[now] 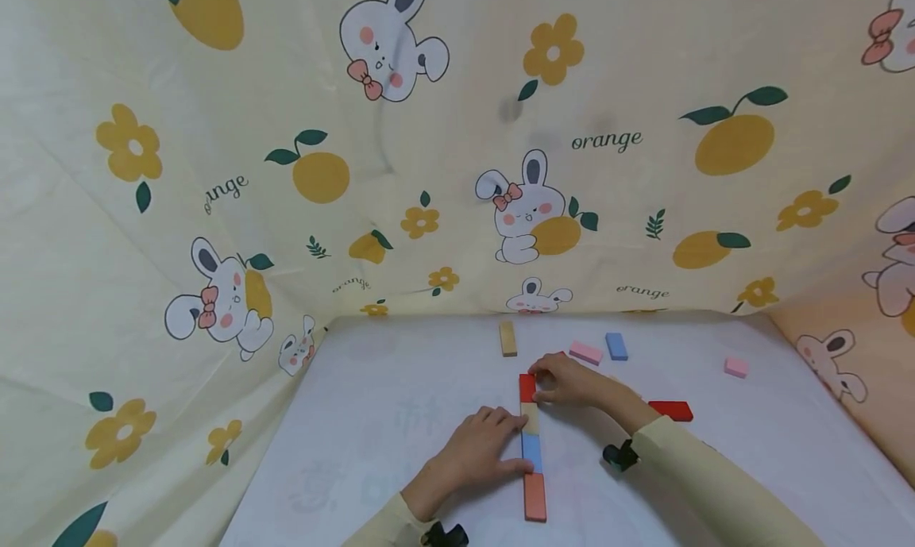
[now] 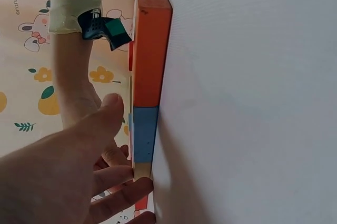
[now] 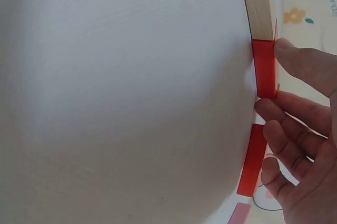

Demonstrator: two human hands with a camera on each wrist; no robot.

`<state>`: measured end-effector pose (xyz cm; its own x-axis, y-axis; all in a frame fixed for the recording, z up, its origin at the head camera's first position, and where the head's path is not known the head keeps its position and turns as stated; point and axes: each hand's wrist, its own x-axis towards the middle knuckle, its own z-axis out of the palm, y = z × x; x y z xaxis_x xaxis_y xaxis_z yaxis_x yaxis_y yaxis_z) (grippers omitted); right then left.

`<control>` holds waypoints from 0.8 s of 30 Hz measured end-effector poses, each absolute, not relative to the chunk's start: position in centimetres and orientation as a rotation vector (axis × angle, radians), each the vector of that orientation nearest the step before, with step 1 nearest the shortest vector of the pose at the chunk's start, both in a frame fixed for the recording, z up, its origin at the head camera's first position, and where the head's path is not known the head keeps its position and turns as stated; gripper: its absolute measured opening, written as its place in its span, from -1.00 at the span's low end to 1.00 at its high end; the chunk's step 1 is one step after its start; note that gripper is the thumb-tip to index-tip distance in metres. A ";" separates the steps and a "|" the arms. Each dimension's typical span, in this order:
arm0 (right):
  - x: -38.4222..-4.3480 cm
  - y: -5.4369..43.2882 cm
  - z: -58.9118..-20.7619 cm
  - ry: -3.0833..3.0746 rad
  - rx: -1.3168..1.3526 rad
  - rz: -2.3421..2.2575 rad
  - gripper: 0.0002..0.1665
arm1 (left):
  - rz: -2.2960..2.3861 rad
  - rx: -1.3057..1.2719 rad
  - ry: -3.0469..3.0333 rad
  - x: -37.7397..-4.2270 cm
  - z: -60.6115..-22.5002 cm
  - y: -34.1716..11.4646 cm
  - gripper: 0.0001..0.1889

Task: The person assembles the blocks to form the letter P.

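A straight row of blocks lies on the white table, running away from me: an orange-red block (image 1: 534, 498) nearest, then a blue block (image 1: 532, 454), a plain wooden block (image 1: 530, 420) and a red block (image 1: 526, 387) at the far end. My right hand (image 1: 575, 383) pinches that red block, thumb by its wooden-block end and forefinger at its far end. Left of the row, my left hand (image 1: 480, 449) has its fingers loosely extended, fingertips at the wooden block and thumb tip near the blue and orange-red joint. In the left wrist view, the orange-red block (image 2: 151, 50) stands closest.
Beyond the row lies another wooden block (image 1: 507, 339). A pink block (image 1: 586, 352) and a blue block (image 1: 616, 346) are past my right hand, a smaller pink block (image 1: 736, 367) farther right. One red block (image 1: 670, 410) lies beside the right forearm; another red block (image 3: 252, 161) sits beyond the fingers.
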<state>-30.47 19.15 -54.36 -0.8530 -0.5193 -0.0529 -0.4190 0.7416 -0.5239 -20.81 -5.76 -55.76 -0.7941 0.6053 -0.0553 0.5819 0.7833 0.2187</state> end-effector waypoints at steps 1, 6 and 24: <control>-30.5 19.1 -54.3 2.746 -0.747 -0.757 -0.44 | 0.294 0.958 2.862 -20.9 -55.8 -5.7 -0.17; -30.6 19.1 -54.3 2.735 -0.719 -0.766 -0.43 | 0.321 0.970 2.895 -21.1 -55.7 -5.6 -0.24; -33.0 18.6 -53.1 2.833 -0.726 -0.943 -0.33 | 0.361 0.982 2.830 -22.6 -55.8 -5.9 -0.03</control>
<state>-32.97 18.65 -53.12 -0.8860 -0.4565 0.0811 -0.4140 0.7003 -0.5815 -22.65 -5.87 -55.76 -0.7813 0.6229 -0.0390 0.5932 0.7605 0.2640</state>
